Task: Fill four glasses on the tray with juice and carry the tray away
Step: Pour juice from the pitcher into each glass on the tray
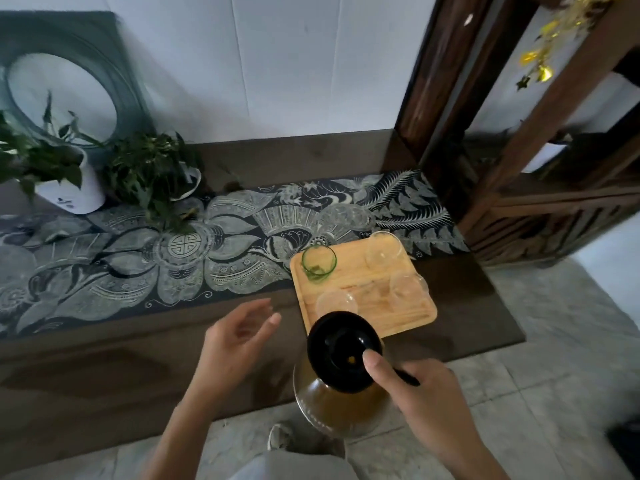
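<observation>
Landmark: wooden tray (377,317), sitting on the dark bench (104,368), partly over the patterned runner (173,258).

Four glasses on the tray: green glass (318,263) at its far-left corner, clear glass (384,249) far-right, clear glass (408,287) near-right, clear glass (336,303) near-left. All look unfilled; the green one may have a trace at the bottom, can't tell.

Juice pitcher (341,393) is held off the tray's near edge, toward the camera, its black lid (344,351) overlapping the near-left glass in view. Amber liquid inside, fairly full, so judged heavy and sloshy; the glass body is likely slick and fragile. Best hold is the handle, with the thumb on the lid.

Right hand (426,400) is closed around the pitcher handle on the side away from the tray's left, thumb pressed on the lid rim. Left hand (239,337) is left of the tray's near-left corner, fingers (266,315) loosely spread and curled, touching nothing, well apart from the pitcher.

Glasses look thin and light, easy to tip. Tray is stiff; it should be taken by both short edges.
</observation>
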Demonstrator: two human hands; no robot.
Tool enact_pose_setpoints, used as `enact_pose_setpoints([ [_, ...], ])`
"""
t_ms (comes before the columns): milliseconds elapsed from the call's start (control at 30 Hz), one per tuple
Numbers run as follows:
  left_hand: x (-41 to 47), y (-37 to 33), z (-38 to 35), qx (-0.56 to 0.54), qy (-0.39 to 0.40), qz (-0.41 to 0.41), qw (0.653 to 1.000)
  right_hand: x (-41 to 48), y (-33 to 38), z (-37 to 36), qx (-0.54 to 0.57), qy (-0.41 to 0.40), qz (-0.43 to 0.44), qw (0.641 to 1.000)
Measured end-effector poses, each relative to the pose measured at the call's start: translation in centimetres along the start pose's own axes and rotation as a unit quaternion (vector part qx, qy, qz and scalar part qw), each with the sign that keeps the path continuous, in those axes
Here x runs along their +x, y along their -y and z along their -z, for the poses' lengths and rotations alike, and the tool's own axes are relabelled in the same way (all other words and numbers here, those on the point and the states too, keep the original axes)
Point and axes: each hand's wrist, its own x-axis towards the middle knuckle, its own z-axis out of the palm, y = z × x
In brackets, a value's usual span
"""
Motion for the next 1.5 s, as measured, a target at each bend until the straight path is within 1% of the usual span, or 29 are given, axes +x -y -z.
enact_pose_setpoints([
  [167,2.4,-1.3,-5.3,0.092,0.071,-0.034,0.993,0.9,-2.3,3.9,-0.026,-0.048,-0.005,0.998],
  [267,3.9,-1.8,-7.5,0.117,0.116,-0.051,0.985,1.9,-3.6,5.1,-0.075,-0.072,-0.003,0.995],
  [433,7.0,-1.0,-9.5,0.167,0.190,-0.059,0.966,4.3,-5.5,5.7,-0.146,-0.111,-0.029,0.983],
  [533,8.6,0.4,-10.1,0.210,0.223,-0.052,0.950,5.8,-6.1,5.3,-0.185,-0.115,-0.062,0.974],
  [667,10.2,1.7,-10.9,0.283,0.270,-0.083,0.916,7.7,-5.5,4.1,-0.224,-0.106,-0.095,0.964],
  [800,11.0,1.5,-11.0,0.334,0.291,-0.102,0.891,9.2,-4.7,3.1,-0.257,-0.098,-0.105,0.956],
  [933,11.7,1.8,-10.6,0.354,0.338,-0.098,0.867,10.5,-4.5,2.1,-0.290,-0.093,-0.117,0.945],
  [1033,11.9,2.1,-10.5,0.341,0.353,-0.098,0.866,11.3,-4.2,1.4,-0.319,-0.090,-0.125,0.935],
  [1233,11.8,2.8,-10.5,0.305,0.334,-0.125,0.883,12.7,-3.8,1.0,-0.365,-0.090,-0.133,0.917],
  [1500,11.6,3.1,-10.4,0.297,0.336,-0.099,0.888,14.5,-2.0,0.2,-0.429,-0.051,-0.150,0.890],
])
